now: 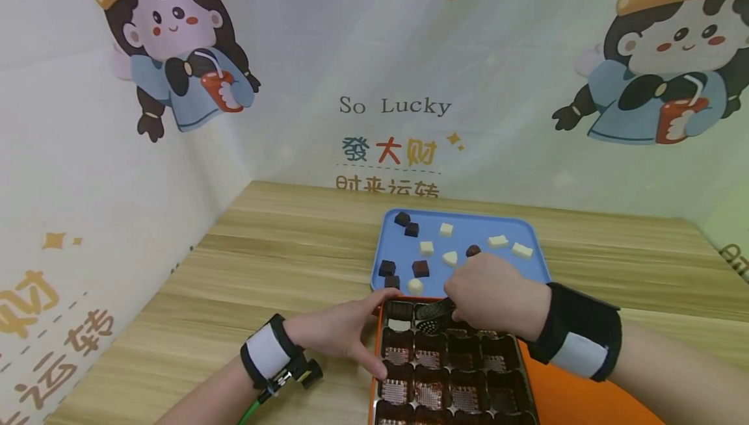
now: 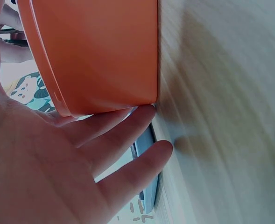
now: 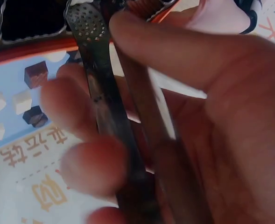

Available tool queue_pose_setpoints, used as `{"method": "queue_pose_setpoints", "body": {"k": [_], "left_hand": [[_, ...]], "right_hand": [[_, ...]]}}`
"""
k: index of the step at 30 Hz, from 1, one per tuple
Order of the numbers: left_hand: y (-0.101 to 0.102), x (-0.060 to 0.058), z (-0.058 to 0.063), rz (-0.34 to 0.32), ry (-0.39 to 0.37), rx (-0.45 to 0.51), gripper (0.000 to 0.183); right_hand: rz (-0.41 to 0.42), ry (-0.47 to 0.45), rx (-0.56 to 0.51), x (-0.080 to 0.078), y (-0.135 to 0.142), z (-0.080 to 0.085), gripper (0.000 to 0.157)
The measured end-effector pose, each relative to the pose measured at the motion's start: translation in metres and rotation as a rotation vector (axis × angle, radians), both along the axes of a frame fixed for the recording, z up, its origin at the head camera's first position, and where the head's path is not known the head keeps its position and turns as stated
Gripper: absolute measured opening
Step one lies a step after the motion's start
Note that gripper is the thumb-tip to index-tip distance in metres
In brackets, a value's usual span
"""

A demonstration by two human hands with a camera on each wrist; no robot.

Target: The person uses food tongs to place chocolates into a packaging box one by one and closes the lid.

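Tongs (image 1: 432,322) lie in the right hand (image 1: 490,295), whose fingers and thumb close round the two metal arms. Their long axis runs leftward from this hand and a little nearer the person, ending with the perforated tips over the far row of the box (image 2: 97,56). A white piece (image 1: 400,325) sits in the far-left compartment, just left of the tips; whether the tips grip anything, I cannot tell. The right hand is the one nearer the tongs' tips; the left hand (image 1: 344,329) is farther left, at the box's far-left corner, its fingers straight and apart, touching the orange wall. The box's rows stretch from below the right hand toward the person. Beyond both hands lies the blue tray (image 1: 497,224) with dark and white chocolates, the dark cube (image 1: 420,268) lying ahead and left of the right hand. Under everything is the wooden table (image 1: 281,249).
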State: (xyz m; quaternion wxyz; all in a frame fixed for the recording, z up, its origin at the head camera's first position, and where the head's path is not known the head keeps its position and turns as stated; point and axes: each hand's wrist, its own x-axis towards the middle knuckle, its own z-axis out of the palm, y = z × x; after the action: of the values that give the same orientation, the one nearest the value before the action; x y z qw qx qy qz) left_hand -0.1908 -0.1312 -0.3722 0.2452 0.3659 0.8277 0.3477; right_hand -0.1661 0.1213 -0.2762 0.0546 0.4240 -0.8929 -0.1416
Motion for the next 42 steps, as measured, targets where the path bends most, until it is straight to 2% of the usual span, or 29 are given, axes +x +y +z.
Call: {"method": "queue_pose_setpoints", "body": {"k": [5, 11, 14, 17, 20, 23, 28, 31, 37, 42], "left_hand": [[0.0, 0.0, 0.0, 0.002, 0.01, -0.01, 0.106], [0.0, 0.001, 0.003, -0.004, 0.021, -0.02, 0.106], [-0.001, 0.001, 0.006, 0.005, 0.031, -0.032, 0.106], [-0.001, 0.002, 0.008, 0.011, 0.04, -0.045, 0.107], [-0.001, 0.004, 0.008, 0.008, 0.057, -0.059, 0.108], [-0.002, 0.007, 0.007, -0.006, 0.067, -0.064, 0.108], [-0.003, 0.008, 0.007, -0.034, 0.06, -0.046, 0.107], [-0.002, 0.008, 0.007, -0.037, 0.052, -0.035, 0.106], [-0.001, 0.008, 0.008, -0.028, 0.045, -0.043, 0.105], [0.001, 0.007, 0.008, -0.034, 0.038, -0.043, 0.105]], "right_hand": [[-0.087, -0.116, -0.013, -0.001, -0.003, 0.007, 0.036], [-0.196, -0.184, -0.017, -0.001, 0.008, 0.033, 0.025], [-0.235, -0.19, -0.064, -0.009, 0.022, 0.046, 0.026], [-0.3, -0.204, -0.105, -0.021, 0.036, 0.051, 0.025], [-0.35, -0.207, -0.129, -0.035, 0.049, 0.048, 0.026], [-0.363, -0.235, -0.148, -0.046, 0.059, 0.038, 0.027], [-0.4, -0.279, -0.156, -0.056, 0.07, 0.024, 0.029], [-0.428, -0.27, -0.165, -0.065, 0.08, 0.021, 0.031], [-0.482, -0.238, -0.159, -0.086, 0.115, 0.01, 0.036], [-0.525, -0.249, -0.142, -0.098, 0.145, -0.006, 0.032]]}}
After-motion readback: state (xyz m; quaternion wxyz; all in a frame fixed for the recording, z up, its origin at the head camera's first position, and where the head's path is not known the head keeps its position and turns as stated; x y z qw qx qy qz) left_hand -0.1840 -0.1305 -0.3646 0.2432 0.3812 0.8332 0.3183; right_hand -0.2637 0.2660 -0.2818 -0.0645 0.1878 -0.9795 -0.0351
